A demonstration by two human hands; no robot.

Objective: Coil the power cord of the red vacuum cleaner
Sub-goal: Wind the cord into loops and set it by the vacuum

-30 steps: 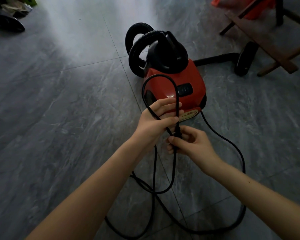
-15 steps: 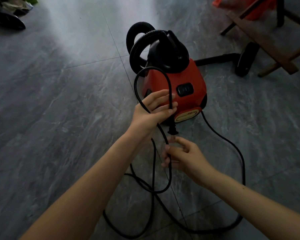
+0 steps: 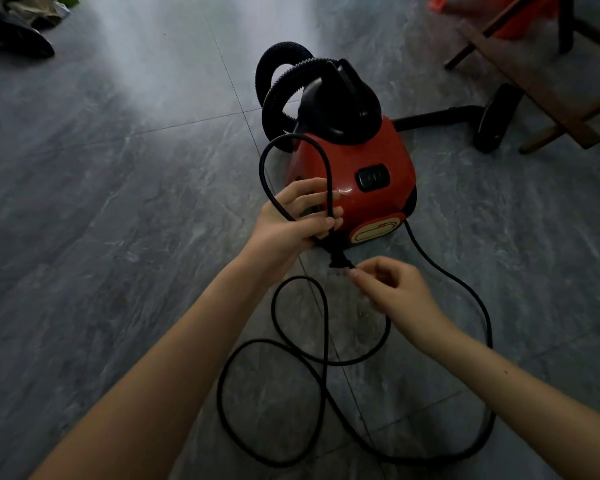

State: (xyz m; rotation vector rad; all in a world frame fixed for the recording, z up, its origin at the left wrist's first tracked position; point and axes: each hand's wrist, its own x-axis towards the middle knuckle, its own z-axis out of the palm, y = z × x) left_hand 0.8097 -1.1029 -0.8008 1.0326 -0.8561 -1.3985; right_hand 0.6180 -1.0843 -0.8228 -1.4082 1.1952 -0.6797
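The red vacuum cleaner (image 3: 378,157) with a black top and ribbed hose (image 3: 274,81) stands on the grey tiled floor. Its black power cord (image 3: 447,275) leaves the base at the right and lies in wide loops on the floor in front of me. My left hand (image 3: 291,220) grips one upright loop of the cord in front of the vacuum. The plug (image 3: 338,261) hangs just below that hand. My right hand (image 3: 392,292) is beside the plug with its fingers curled, fingertips at the plug. A stretch of cord disappears under this hand.
The vacuum's black wand and floor nozzle (image 3: 496,116) lie behind it to the right, next to a wooden frame (image 3: 541,81) with something orange behind. Dark clutter (image 3: 18,39) sits at the far left corner. The floor (image 3: 118,202) is grey tile.
My right hand slid down along the cord, then came back up to the plug. The loose cord has spread into wider loops on the floor. The held loop shifted slightly left.
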